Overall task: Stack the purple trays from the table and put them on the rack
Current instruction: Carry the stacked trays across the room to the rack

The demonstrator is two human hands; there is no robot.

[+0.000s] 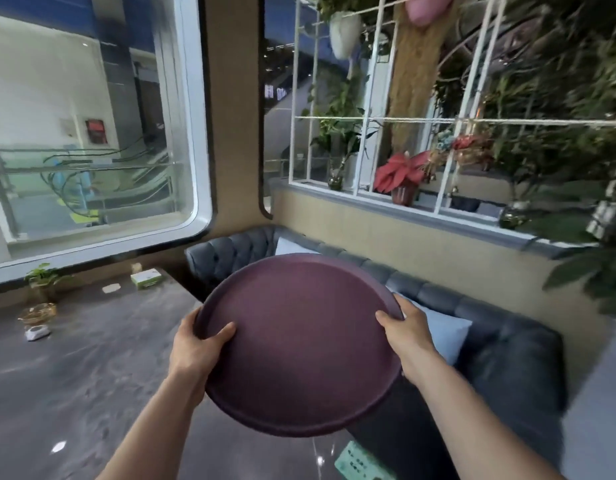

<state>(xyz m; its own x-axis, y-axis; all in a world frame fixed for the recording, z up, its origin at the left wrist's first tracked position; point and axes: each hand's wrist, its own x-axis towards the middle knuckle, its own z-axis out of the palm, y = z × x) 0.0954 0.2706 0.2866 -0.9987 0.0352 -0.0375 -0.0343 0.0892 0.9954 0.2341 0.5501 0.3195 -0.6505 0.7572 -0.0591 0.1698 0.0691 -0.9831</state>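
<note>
A round purple tray point(299, 341) is held up in front of me, above the right edge of the grey marbled table point(74, 375). My left hand point(199, 344) grips its left rim, thumb on the inside face. My right hand point(403, 327) grips its right rim the same way. The tray is tilted slightly, its inside face toward me. Whether more trays lie beneath it I cannot tell. No rack is in view.
A dark tufted sofa point(507, 348) with pale cushions runs along the right wall. The table's far left holds a small potted plant point(43, 282), a green box point(145, 278), a glass dish point(36, 313). A green card point(358, 462) lies near its front corner. A white lattice with plants point(403, 174) stands above the sofa.
</note>
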